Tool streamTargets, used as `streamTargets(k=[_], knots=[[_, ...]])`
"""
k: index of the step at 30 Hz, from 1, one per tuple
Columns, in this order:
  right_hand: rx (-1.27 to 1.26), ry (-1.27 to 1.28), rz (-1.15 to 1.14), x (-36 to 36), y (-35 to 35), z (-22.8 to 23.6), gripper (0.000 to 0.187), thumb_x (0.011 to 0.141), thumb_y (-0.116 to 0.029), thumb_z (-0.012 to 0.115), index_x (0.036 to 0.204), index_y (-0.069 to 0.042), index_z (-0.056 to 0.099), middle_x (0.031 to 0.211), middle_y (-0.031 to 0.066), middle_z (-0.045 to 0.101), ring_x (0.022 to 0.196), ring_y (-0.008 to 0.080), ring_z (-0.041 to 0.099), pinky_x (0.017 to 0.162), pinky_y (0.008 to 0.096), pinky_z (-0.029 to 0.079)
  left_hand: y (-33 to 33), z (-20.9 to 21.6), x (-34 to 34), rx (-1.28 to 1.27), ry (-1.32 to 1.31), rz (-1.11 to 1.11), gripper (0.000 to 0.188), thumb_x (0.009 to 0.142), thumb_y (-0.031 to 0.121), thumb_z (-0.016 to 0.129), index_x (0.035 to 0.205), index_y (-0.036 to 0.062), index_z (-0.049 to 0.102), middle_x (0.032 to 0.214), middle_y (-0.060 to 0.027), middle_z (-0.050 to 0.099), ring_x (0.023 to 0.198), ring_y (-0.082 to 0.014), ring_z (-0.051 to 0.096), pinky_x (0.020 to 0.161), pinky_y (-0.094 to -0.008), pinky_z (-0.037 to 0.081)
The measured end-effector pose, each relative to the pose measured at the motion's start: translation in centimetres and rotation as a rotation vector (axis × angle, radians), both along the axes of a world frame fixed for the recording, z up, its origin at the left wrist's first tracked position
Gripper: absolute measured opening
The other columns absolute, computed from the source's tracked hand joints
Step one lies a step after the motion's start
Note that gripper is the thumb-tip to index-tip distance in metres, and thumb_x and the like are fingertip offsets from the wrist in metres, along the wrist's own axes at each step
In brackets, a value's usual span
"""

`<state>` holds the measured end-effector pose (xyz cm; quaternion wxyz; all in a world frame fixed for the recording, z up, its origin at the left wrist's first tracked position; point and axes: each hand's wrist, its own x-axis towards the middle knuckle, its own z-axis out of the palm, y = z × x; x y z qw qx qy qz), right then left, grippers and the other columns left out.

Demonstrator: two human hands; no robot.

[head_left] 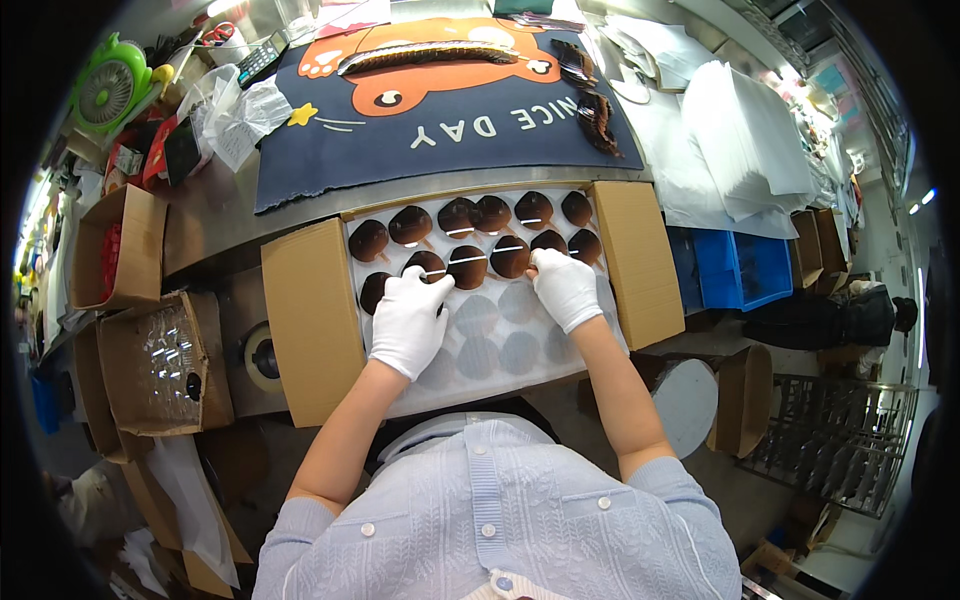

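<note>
Brown tinted sunglass lenses (467,267) stand in two rows in a pale tray (400,402) inside an open cardboard box (312,310). White gloves cover both of my hands. My left hand (410,318) has its bent fingers around the lower edge of a brown lens (426,264) in the nearer row. At that row's right part, my right hand (566,288) is closed, its fingertips at the lower edge of another brown lens (549,241). Both fingertip contacts are partly hidden. Paler round shapes (478,355) show in the tray's near half, under a whitish translucent layer.
Behind the box lies a dark mat (350,150) with a cartoon print, bearing stacked dark lenses (430,57). White sheets (745,135) and a blue bin (742,270) are at right. Cardboard boxes (155,365) and a green fan (110,85) stand left.
</note>
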<state>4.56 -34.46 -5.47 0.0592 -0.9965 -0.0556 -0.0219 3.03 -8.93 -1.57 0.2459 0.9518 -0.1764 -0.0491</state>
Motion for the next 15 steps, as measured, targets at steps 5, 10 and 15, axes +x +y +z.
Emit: streamTargets(k=[5, 10, 15], knots=[[0.226, -0.065, 0.018, -1.0, 1.1, 2.4, 0.015, 0.087, -0.025, 0.07, 0.091, -0.011, 0.07, 0.083, 0.0096, 0.069, 0.075, 0.0287, 0.068, 0.066, 0.0389, 0.054, 0.1, -0.7, 0.0, -0.611, -0.095, 0.198, 0.052, 0.082, 0.008, 0.076, 0.129, 0.0059, 0.054, 0.115, -0.0113, 0.057, 0.1, -0.0234, 0.061, 0.081, -0.0357, 0.054], [0.827, 0.274, 0.276, -4.2, 7.1, 2.9, 0.022, 0.088, -0.021, 0.072, 0.105, -0.007, 0.075, 0.087, 0.0127, 0.071, 0.075, 0.023, 0.067, 0.069, 0.0331, 0.053, -1.1, -1.8, -2.0, -1.381, 0.403, 0.534, 0.025, 0.095, 0.003, 0.062, 0.119, 0.0046, 0.057, 0.112, -0.0032, 0.059, 0.091, -0.0072, 0.06, 0.076, -0.0221, 0.053], [0.948, 0.477, 0.188, -4.9, 9.5, 2.8, 0.022, 0.085, -0.024, 0.074, 0.094, -0.005, 0.077, 0.081, 0.0152, 0.072, 0.071, 0.0245, 0.069, 0.068, 0.0338, 0.054, -0.8, -3.3, -4.4, -1.396, 0.266, 0.576, 0.016, 0.096, 0.003, 0.06, 0.112, 0.0032, 0.06, 0.112, -0.0024, 0.061, 0.093, -0.0071, 0.059, 0.08, -0.0237, 0.052]])
